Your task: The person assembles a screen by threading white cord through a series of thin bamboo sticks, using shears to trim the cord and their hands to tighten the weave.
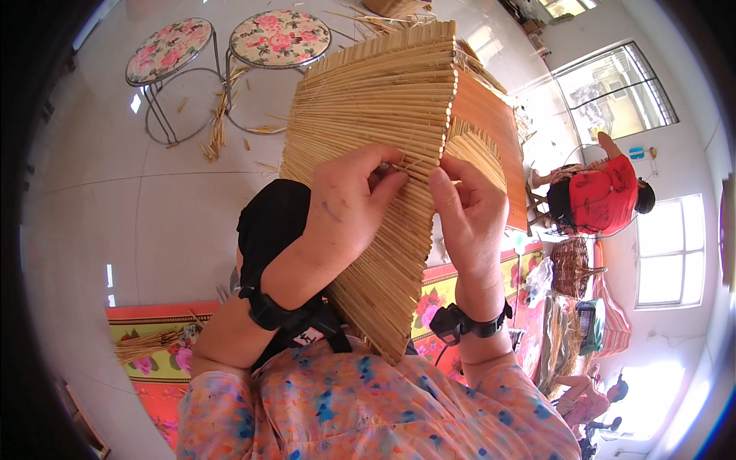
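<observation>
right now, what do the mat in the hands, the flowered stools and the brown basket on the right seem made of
Mat: probably dry straw or reed, faintly glossy, going by the yellowish stalks with round cut ends.
Stools: legs likely metal, thin and shiny; the printed tops look smooth, perhaps plastic-covered, core unclear.
Basket: probably wicker, reddish-brown, from its woven look.

Left forearm [300, 268]: slants up and rightward; wrist raised;
Left hand [349, 188]: back showing, fingers curled, thumb and forefinger tips near each other, aimed right;
Right forearm [481, 295]: almost upright;
Right hand [474, 207]: thumb and forefinger extended up and leftward;
Both hands: near each other, apart.
</observation>
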